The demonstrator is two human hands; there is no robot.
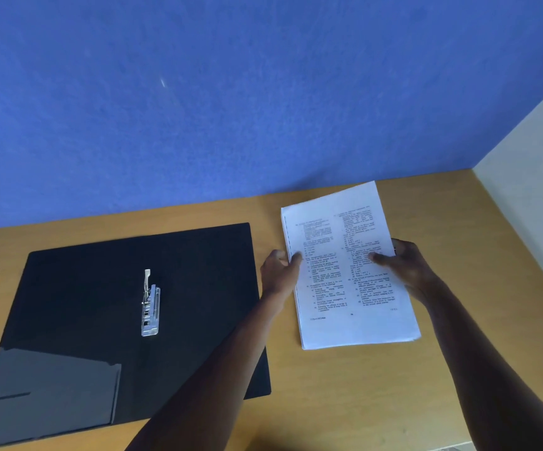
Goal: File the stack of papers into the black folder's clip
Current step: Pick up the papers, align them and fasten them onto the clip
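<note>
- Stack of papers point(350, 268) sits right of the black folder point(127, 320), held between both hands.
- Left hand point(280, 271) grips the stack's left edge, thumb on top, fingers curled under.
- Right hand point(407, 268) grips the right edge the same way, thumb lying across the printed page.
- Stack's near end rests on the table point(361, 402); whether the far end is lifted, cannot tell.
- Papers: white, two columns of small print, edges slightly uneven.
- Folder lies open and flat, metal clip point(150, 304) at its middle with the lever raised; pocket at its near left corner.
- Table is tan wood; blue wall point(231, 92) behind, pale wall at right.
</note>
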